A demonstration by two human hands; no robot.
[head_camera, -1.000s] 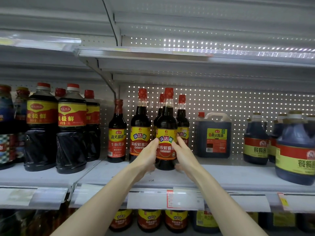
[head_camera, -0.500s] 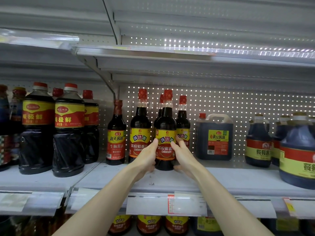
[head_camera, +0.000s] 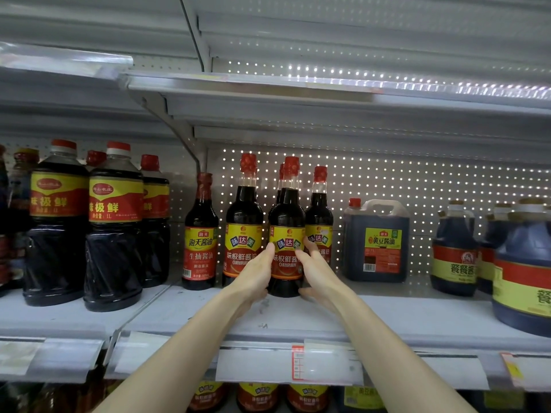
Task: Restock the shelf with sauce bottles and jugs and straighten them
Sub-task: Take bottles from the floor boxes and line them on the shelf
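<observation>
Dark brown sauce fills the soy sauce bottle point(head_camera: 286, 242) at the centre of the frame. It stands upright on the grey metal shelf point(head_camera: 387, 317), its yellow and red label facing the camera and its red cap on top. Both hands clasp it. The left hand point(head_camera: 253, 272) curls round its left side with the thumb lying up the label's edge. The right hand point(head_camera: 317, 269) wraps its right side, fingers on the label and thumb spread low by the base.

A matching bottle point(head_camera: 244, 234) stands just beside it on the left, and two more stand close behind, one of them point(head_camera: 319, 216) showing to the right. Further left is a slimmer red-labelled bottle point(head_camera: 200, 242). Beyond the shelf divider, at the left of the frame, stand large one-litre bottles point(head_camera: 114, 228).

Right of the hands a square jug with a handle point(head_camera: 376, 242) stands well apart from the held bottle. Rounded blue jugs point(head_camera: 454, 251) crowd the right edge. A perforated back panel point(head_camera: 417, 186) glows with points of light. Price tag holders point(head_camera: 289, 366) line the shelf's front edge, and more bottles point(head_camera: 258, 397) show on the level below.
</observation>
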